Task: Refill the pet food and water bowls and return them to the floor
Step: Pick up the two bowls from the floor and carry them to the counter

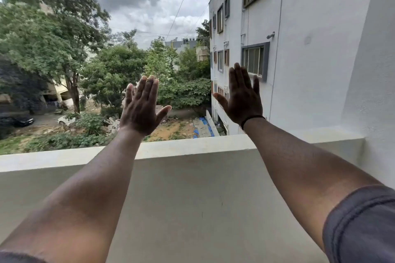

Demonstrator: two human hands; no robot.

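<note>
A: Both your arms are stretched out over the parapet wall (192, 145), backs of the hands toward you. Your left hand (142, 109) is raised flat, fingers (147, 87) straight up and close together, thumb angled out to the right. Its grip is spread and holds nothing.

B: And the right one?

A: Your right hand (243, 98) mirrors it, a little higher and well apart from the left, thumb pointing left. That grip is spread too, with nothing in it. A thin black band (252, 119) circles that wrist, and a grey sleeve (361, 226) shows at your right upper arm in the lower corner.

B: Where are the pet bowls?

A: You have neither bowl in view; no food or water dish shows anywhere, so I cannot tell you where they are.

B: What lies past your hands?

A: Beyond the wall, you are looking down on green trees (64, 49), a patch of bare ground with rubble, and a blue sheet (204, 123) beside it. A white building (299, 49) with framed windows rises on your right, close to your right hand in the picture. Grey clouds fill the sky above, crossed by a few wires. A dark car (21, 121) sits low on the left under the trees.
</note>
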